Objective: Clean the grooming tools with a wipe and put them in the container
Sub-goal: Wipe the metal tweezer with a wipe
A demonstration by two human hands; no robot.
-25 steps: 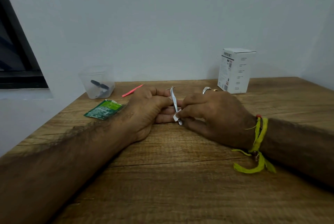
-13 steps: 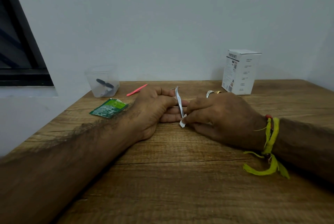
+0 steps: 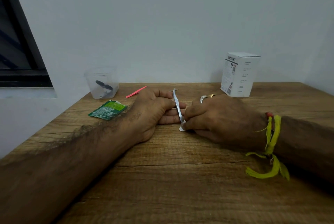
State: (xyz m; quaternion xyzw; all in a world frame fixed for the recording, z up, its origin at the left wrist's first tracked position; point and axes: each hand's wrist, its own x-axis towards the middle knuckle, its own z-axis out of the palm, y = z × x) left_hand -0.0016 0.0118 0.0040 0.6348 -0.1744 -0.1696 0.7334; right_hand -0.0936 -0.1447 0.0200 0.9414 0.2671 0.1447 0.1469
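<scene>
Hands (image 3: 182, 115) mid-table on metal tool (image 3: 177, 105), edges well apart

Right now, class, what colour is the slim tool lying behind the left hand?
Pink-red tool, seen in the head view.

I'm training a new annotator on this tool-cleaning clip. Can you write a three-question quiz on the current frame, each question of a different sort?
1. True or false: the clear container already holds a dark tool.
2. Which hand pinches the white wipe against the metal tool? A) left hand B) right hand C) neither
3. Fill in: the pink tool lies on the ____, between the container and the left hand.

Key
1. True.
2. B: the right hand pinches it at the tool's lower end.
3. Table.
</scene>
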